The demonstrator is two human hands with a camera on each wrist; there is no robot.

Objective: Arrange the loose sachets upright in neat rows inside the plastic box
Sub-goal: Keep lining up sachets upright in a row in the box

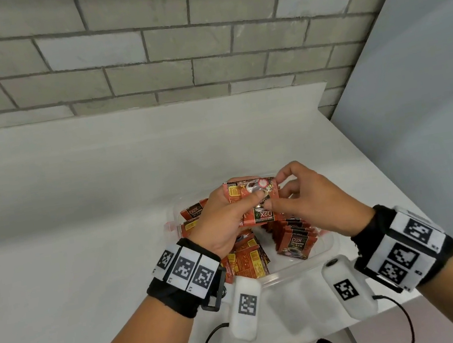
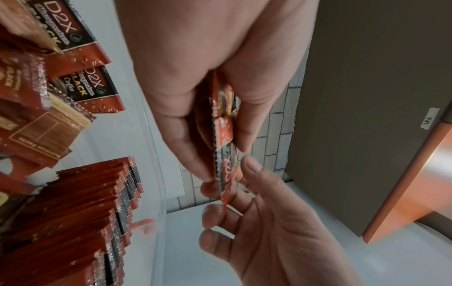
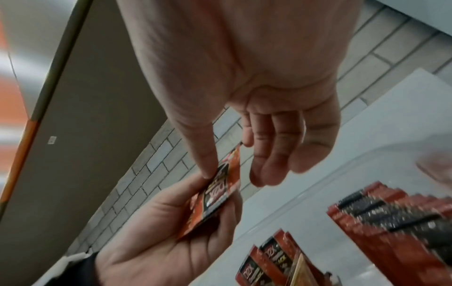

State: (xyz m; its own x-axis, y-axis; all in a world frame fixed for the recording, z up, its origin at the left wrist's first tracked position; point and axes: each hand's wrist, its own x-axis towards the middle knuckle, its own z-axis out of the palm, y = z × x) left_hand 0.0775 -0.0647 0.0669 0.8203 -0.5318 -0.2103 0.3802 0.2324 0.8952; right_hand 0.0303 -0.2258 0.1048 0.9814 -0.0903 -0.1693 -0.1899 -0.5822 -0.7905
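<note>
Above the clear plastic box [image 1: 307, 265] on the white bench [image 1: 78, 208], the left hand [image 1: 226, 218] grasps a small stack of red foil coffee sachets [image 1: 253, 199] between thumb and curled fingers, while the right hand [image 1: 315, 202] pinches the stack's far corner, other fingers loosely spread.

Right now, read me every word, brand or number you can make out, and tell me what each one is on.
"D2X", "BLACK", "Coffee": loose sachets in the plastic box.
"D2X", upside down: sachets held in the left hand.
"186": handwritten tag on the grey panel.
Script under "D2X", yellow back panels, wristband marker labels: too small or blurred.
</note>
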